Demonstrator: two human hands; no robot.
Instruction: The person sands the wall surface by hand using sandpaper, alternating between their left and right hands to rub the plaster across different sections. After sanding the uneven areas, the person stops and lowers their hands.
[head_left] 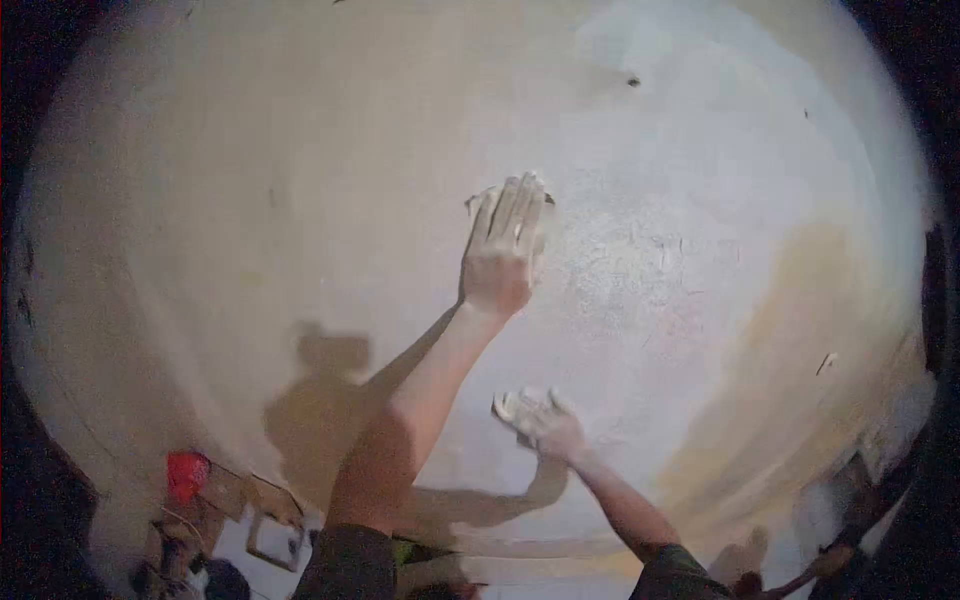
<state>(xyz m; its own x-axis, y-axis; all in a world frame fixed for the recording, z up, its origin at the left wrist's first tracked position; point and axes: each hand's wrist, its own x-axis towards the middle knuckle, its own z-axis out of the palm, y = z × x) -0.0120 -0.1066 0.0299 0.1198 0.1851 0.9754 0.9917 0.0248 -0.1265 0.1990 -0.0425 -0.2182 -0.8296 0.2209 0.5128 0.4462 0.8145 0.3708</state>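
My left hand point(505, 240) is pressed flat against a pale wall point(400, 150), fingers stretched upward and side by side, coated in white dust or paste. A thin sheet point(549, 199) sticks out a little on both sides from under the fingers, mostly hidden by them. Lower and to the right, my right hand point(552, 428) is close to the wall, its whitened fingers bent and a little blurred. At those fingertips shows a pale edge with a dark underside; I cannot tell what it belongs to.
A rough, shinier patch point(630, 265) lies right of my left hand. A small dark spot point(632, 82) marks the wall above. At lower left are a red object point(187, 473) and a framed item point(275, 538). Part of another person's arm point(815, 570) shows at lower right.
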